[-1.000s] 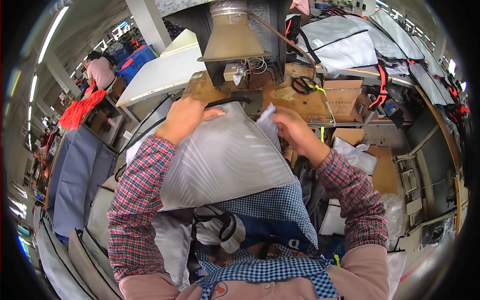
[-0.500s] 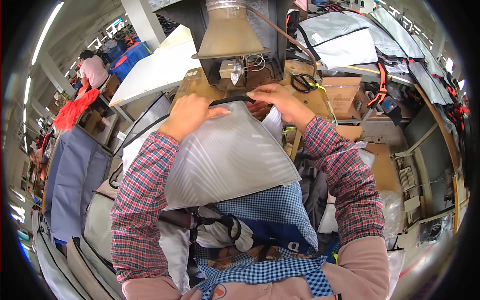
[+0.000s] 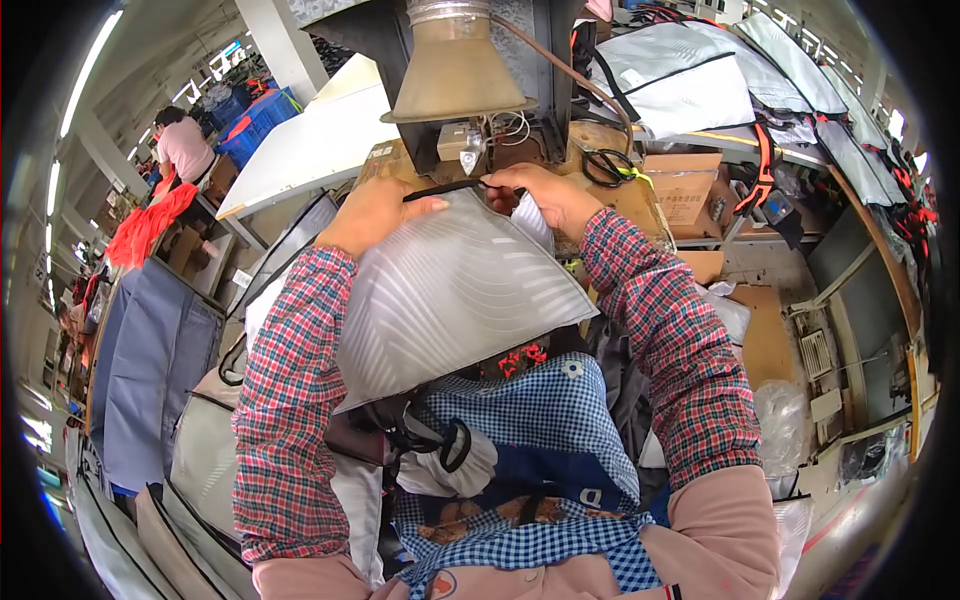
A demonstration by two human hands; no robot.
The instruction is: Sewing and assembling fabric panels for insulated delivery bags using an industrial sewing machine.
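1. Left hand [image 3: 375,215] grips the upper left of a gray panel [image 3: 460,290], thumb laid on its face; the fingers beneath are hidden.
2. Right hand [image 3: 540,195] pinches the black trim [image 3: 445,190] near the panel's top right corner, with a white fold [image 3: 533,222] of fabric hanging just under it.
3. The panel slopes from the worktable's near edge down toward the person's checked apron [image 3: 500,405].
4. The step in hand looks like lining the trim up along the top edge, close to a small machine head [image 3: 467,158] below a beige funnel-shaped hood [image 3: 455,80].
5. Any further move there would call for an even, taut edge and fingertips kept clear of the machine.
6. Worn and brown, the worktable [image 3: 650,208] carries black scissor handles [image 3: 605,168] beyond the right hand.
7. Around it stand a white table [image 3: 315,140] to the left and, to the right, piled gray covers [image 3: 695,95] above a cardboard box [image 3: 683,190].
8. Farther left, a co-worker [image 3: 184,145] in pink sits near blue crates [image 3: 255,125].
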